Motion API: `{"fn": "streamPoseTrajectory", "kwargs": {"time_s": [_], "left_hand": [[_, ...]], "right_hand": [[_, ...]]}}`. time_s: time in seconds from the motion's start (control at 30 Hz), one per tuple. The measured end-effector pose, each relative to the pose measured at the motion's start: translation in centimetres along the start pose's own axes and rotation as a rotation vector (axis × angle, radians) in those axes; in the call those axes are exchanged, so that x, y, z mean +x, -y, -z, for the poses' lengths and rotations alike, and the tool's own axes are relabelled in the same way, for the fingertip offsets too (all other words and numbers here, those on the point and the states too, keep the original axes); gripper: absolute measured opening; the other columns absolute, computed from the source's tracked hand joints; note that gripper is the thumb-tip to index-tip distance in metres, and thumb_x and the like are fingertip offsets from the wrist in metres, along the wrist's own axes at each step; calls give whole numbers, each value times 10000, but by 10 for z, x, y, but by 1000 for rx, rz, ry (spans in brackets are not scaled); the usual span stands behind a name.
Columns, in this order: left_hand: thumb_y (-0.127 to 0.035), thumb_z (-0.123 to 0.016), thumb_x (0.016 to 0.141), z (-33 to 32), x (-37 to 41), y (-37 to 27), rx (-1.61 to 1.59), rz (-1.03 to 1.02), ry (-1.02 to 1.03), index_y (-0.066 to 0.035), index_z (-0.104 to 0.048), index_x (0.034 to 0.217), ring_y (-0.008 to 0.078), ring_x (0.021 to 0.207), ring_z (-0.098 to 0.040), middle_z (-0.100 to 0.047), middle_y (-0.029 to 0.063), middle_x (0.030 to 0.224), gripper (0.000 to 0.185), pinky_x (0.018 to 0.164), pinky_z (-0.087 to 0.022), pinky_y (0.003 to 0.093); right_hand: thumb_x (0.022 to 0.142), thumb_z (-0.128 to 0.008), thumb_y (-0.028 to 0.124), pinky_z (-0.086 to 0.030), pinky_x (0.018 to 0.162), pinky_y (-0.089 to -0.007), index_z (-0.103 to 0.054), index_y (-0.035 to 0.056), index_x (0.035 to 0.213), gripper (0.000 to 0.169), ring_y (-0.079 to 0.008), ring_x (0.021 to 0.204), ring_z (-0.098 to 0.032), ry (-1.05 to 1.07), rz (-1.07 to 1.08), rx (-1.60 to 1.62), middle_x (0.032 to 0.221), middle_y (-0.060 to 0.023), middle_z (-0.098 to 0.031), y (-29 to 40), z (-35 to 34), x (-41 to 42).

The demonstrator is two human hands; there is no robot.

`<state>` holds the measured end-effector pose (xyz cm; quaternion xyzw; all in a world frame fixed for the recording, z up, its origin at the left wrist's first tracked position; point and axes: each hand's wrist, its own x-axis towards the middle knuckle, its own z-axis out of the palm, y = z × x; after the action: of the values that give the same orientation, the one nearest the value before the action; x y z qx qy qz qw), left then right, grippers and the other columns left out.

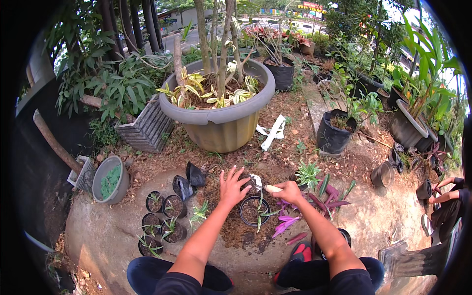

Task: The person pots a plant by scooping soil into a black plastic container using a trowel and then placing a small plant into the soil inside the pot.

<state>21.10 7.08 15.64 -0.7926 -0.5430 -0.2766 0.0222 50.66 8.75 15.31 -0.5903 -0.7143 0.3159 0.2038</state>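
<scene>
My right hand grips the pale wooden handle of a hand trowel, whose blade rests on the heap of dark soil. My left hand is spread, fingers apart, over the soil just left of the blade, holding nothing. Close below both hands stands a round black plastic pot filled with soil, with a green striped seedling leaning at its right side. Purple-leaved cuttings lie right of the pot, beneath my right forearm. A loose spider plant lies left of the heap.
Several small potted seedlings stand at left, near black plastic bags. A grey bucket holds green material. A large planter stands ahead; a black grow bag is at right. Another person's hands hold a pot at far right.
</scene>
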Motion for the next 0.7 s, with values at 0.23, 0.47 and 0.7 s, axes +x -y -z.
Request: {"fn": "streamPoseTrajectory", "kwargs": {"time_s": [0.23,0.47,0.7], "left_hand": [[-516,-817,829,-2,1,-7,40,100,13,-248,-793,1196,286,1508,-381,-557,36,1524,455,1264,-155,588],[-445,-875,773,-14,-2,-1,45,66,86,-205,-826,998,202,1285,-558,-708,-51,1273,333,1160,-283,509],[-447,-860,784,-15,-6,2,-34,17,37,-206,-831,1072,203,1229,-579,-727,-29,1221,377,1144,-301,488]], "right_hand": [[690,-861,483,-597,862,-378,-812,186,1158,557,-303,875,-778,-14,14,-30,991,-172,-789,-5,-1,-2],[690,-868,478,-596,866,-385,-806,194,1178,568,-303,873,-776,42,-27,-14,982,-162,-792,0,-4,-6],[688,-870,470,-598,849,-386,-806,204,1181,563,-297,850,-773,57,-29,-76,966,-155,-793,-9,-2,-5]]}}
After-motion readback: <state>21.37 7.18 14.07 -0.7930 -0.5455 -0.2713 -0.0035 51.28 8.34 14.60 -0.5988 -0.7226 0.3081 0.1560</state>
